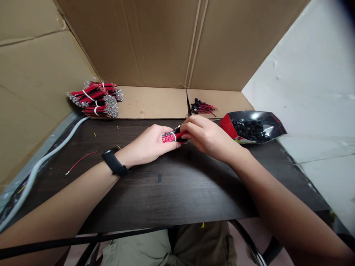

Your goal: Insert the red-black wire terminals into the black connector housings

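Gripping a banded wire bundle [168, 138] toward twelve o'clock on a dark table [194, 199] in closely curled fingers of the left hand [151, 144]; touching its three-o'clock end with bunched fingers of the right hand [205, 136]; cannot tell whether pinching anything.

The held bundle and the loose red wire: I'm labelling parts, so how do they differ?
The held bundle gathers many red and black wires; the loose wire is single and red. The left hand grips the bundle; the wire lies curved on the table. Both show red.
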Tool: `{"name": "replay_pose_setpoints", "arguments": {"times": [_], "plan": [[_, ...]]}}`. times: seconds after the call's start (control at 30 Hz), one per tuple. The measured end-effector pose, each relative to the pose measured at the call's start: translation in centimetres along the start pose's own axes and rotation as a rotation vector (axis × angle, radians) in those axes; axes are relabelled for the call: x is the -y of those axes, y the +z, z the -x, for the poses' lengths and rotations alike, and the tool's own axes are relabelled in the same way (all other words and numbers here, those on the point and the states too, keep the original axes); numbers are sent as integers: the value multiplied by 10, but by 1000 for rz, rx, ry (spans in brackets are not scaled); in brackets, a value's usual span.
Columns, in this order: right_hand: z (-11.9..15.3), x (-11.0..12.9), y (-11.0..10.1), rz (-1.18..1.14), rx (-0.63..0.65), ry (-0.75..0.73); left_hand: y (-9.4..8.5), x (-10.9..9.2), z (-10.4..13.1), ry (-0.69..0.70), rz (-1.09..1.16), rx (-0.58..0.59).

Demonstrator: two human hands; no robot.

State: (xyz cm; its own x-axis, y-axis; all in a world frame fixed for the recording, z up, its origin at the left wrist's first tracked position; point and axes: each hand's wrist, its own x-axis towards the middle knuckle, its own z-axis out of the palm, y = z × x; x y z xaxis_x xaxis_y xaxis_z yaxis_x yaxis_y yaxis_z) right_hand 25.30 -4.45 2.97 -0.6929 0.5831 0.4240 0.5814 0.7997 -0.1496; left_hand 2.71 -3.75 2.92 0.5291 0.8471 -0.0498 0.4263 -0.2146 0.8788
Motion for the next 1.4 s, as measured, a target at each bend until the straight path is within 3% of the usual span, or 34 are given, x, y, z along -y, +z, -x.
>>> {"name": "replay_pose_setpoints", "arguments": {"times": [0.3,0.63,0.97,1.23,1.4], "plan": [[4,-1,-5,-121,37,60,-4,-3,1,1,-14,145],[6,-2,-5,-184,86,164,-5,-3,0,-10,-30,140],[5,-14,-8,-255,-42,146,-9,-10,3,-34,-31,158],[6,-20,-14,-445,-35,259,-13,-14,5,-6,-50,167],[4,-18,-5,-758,-99,376,-11,-15,5,-25,-38,125]]}}
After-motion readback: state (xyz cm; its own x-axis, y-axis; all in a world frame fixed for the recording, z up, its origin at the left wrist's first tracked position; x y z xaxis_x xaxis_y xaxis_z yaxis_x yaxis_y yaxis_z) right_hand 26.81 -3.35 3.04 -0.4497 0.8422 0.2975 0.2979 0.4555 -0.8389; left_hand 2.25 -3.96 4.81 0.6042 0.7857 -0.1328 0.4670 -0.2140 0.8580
